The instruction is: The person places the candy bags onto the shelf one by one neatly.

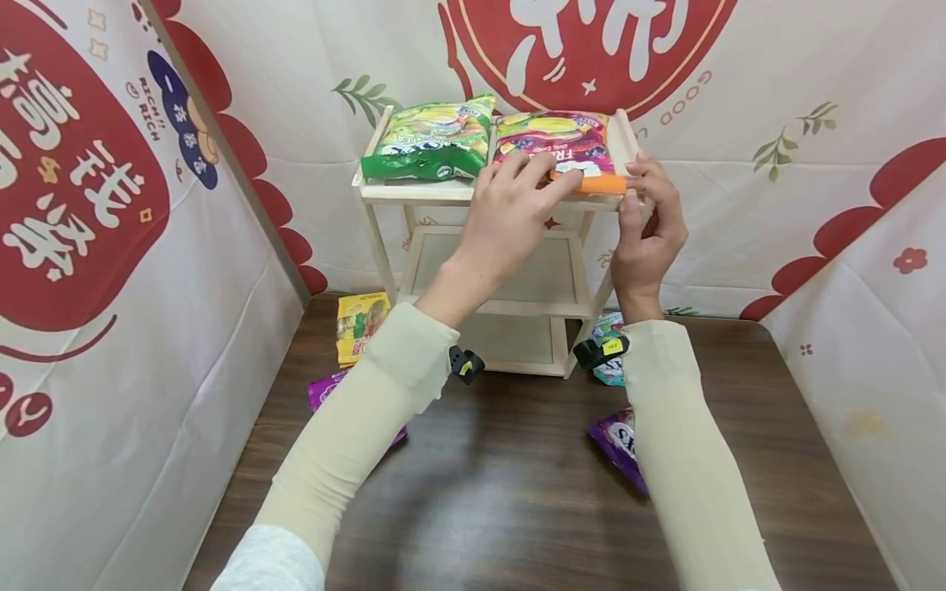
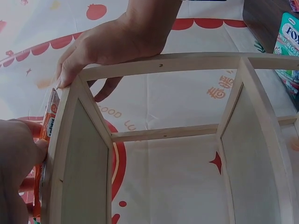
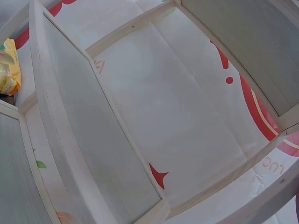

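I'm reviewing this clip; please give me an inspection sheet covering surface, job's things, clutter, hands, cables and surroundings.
Surface: dark wood-look table.
Job's things: wooden rack stands upright; green bag and pink bag lie side by side on its top shelf.
Clutter: yellow bag, teal bag and two purple bags on the table.
Hands: left hand touches the pink bag's front, whether pinching or pressing is unclear; right hand grips the rack's top right corner.
Cables: nothing seen.
Surroundings: printed cloth walls.
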A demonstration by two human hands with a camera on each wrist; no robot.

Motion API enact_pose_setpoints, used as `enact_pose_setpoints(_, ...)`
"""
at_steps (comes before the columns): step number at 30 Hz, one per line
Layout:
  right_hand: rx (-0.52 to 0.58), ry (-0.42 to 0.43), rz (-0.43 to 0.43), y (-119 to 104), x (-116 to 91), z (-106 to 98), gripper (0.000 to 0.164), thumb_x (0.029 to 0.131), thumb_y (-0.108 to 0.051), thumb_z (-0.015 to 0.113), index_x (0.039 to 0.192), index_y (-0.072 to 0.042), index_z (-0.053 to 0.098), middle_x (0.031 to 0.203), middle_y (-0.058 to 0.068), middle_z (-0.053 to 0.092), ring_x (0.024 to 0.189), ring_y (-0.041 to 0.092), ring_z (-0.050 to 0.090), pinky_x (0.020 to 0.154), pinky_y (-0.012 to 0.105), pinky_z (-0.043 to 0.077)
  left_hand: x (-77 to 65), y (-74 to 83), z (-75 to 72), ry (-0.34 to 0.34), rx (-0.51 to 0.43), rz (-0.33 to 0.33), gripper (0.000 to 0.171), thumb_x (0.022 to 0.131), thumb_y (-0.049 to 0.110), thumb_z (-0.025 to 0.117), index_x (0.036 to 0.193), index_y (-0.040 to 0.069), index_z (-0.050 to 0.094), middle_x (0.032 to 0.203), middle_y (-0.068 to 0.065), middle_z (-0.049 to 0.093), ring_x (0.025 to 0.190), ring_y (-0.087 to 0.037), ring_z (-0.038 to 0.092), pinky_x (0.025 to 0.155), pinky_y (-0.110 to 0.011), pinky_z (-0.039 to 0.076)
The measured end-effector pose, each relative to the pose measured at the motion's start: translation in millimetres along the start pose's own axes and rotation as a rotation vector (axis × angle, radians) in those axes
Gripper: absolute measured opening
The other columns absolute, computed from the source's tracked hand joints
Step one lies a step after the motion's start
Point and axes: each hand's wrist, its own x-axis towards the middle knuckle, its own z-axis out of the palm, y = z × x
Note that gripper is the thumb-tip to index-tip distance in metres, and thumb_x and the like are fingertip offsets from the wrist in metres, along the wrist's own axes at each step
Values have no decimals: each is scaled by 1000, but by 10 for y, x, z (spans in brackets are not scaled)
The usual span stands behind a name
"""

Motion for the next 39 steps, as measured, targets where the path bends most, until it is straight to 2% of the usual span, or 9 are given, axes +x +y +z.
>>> enact_pose_setpoints(8,8,8,4,3,-2,8,39,81,-24,55,94,13,56,105,19,64,117,34,52,101,47,39,55,-2,7,-57,-9,-38,32,97,23,54,128,28,60,129,-4,55,123,-26,45,102,-42,35)
enact_pose_setpoints(20,-15,5,16,-5,-7,13,40,81,-24,55,94,13,56,106,20,64,117,33,52,102,46,39,145,-12,-5,-117,-2,-82,34,95,17,57,126,29,62,126,-3,56,118,-25,48,96,-40,40)
enact_pose_setpoints(33,-13,1,14,-5,-1,10,39,81,-24,55,94,13,55,106,19,64,119,33,51,101,46,39,131,-21,-14,-102,-1,-72,31,98,17,54,126,29,63,123,-3,57,116,-25,49,96,-39,41)
enact_pose_setpoints(39,-2,3,11,2,-7,5,39,81,-23,55,94,14,55,106,21,64,119,34,51,102,46,38,123,-34,10,-89,-11,-51,30,99,19,53,127,25,61,125,-4,57,118,-24,49,100,-38,38)
